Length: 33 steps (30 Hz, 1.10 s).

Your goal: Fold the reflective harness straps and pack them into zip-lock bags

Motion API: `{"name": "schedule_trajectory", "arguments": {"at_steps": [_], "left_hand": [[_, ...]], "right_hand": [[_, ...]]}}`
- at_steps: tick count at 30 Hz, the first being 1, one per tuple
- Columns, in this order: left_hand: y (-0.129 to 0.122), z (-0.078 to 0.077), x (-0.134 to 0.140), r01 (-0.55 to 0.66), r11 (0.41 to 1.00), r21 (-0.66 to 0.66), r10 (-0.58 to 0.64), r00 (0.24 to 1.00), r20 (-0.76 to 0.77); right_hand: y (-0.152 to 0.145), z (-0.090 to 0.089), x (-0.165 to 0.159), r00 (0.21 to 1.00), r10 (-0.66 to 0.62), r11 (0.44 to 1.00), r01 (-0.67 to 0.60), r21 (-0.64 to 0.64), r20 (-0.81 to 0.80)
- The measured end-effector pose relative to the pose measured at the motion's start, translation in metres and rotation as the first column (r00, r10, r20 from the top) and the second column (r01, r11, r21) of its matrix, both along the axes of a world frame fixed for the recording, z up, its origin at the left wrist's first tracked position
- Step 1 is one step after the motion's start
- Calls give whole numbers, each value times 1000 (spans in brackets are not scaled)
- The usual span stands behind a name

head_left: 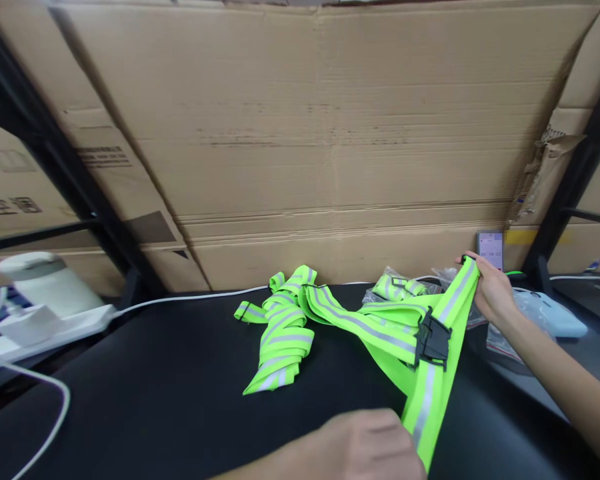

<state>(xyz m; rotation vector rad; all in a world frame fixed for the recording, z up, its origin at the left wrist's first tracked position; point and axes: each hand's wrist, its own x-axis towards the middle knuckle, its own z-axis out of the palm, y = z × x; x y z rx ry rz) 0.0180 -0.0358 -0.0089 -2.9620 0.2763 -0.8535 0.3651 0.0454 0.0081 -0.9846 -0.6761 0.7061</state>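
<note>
A neon-green reflective strap (425,407) with a silver stripe runs between my two hands. Its upper end is pinched in my right hand (493,287), raised at the right near the cardboard. My left hand (370,447) is closed in a fist at the bottom edge, against the strap's lower part; its fingertips are hidden. A black plastic buckle (433,341) sits on the strap between the hands. From the buckle, another green length stretches left across the table. A bunched, rolled-up pile of the same green strap (283,333) lies at the middle of the table.
Behind the table (155,400) stands a cardboard wall (330,133). At right are a phone (491,250), clear plastic bags (500,340), a packed green strap (397,287) and a light-blue case (560,317). A power strip (87,323), white cable (63,413) and pale bottle (50,283) occupy the left.
</note>
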Motion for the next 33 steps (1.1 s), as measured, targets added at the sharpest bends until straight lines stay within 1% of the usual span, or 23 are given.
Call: {"name": "schedule_trajectory", "arguments": {"at_steps": [1, 2, 3, 4, 5, 7, 10, 12, 15, 18, 20, 25, 30, 31, 33], "left_hand": [[9, 9, -3, 45, 999, 29, -47, 996, 76], [19, 17, -7, 50, 998, 49, -55, 991, 122], [28, 22, -11, 22, 999, 44, -29, 984, 173], [35, 25, -14, -3, 999, 32, -3, 983, 185], [40, 24, -17, -21, 1000, 20, 17, 983, 183], [41, 16, -20, -20, 1000, 2, 19, 987, 158], [27, -2, -14, 29, 1000, -5, -29, 997, 72], [16, -8, -6, 37, 999, -39, -37, 999, -3], [8, -6, 4, -5, 991, -136, -7, 996, -85], [12, -3, 9, -51, 967, -248, 19, 991, -129], [17, -3, 9, -70, 954, -292, 33, 991, -130], [16, -6, 6, -97, 960, -264, 73, 993, -97], [10, -5, 11, -220, 935, -279, 202, 975, -91], [9, -5, 13, -234, 936, -265, 223, 972, -71], [9, -4, 17, -251, 948, -196, 250, 968, -29]], "right_hand": [[0, 0, 3, 999, -38, 999, 38, 11, 11], [0, 0, 6, 997, -74, 997, 74, 15, 21], [0, 1, 9, 994, -103, 995, 102, 12, 31], [-1, 1, 12, 992, -120, 993, 120, 1, 39], [-1, 1, 13, 992, -122, 992, 122, -15, 46], [-2, 2, 13, 995, -84, 995, 87, -57, 52], [-3, 2, 7, 999, -3, 994, 9, -110, 54], [-2, 1, 1, 998, 35, 990, -27, -135, 54], [-2, -1, -4, 996, 70, 986, -61, -152, 50], [-3, -3, -4, 996, 85, 985, -77, -155, 42], [-4, -4, -4, 994, 99, 982, -92, -162, 40], [-6, -5, -8, 982, 178, 963, -162, -215, 58], [-8, -4, -17, 964, 244, 937, -207, -282, 102], [-8, -4, -18, 961, 254, 933, -212, -292, 113], [-8, -4, -18, 955, 263, 926, -210, -313, 135]]}}
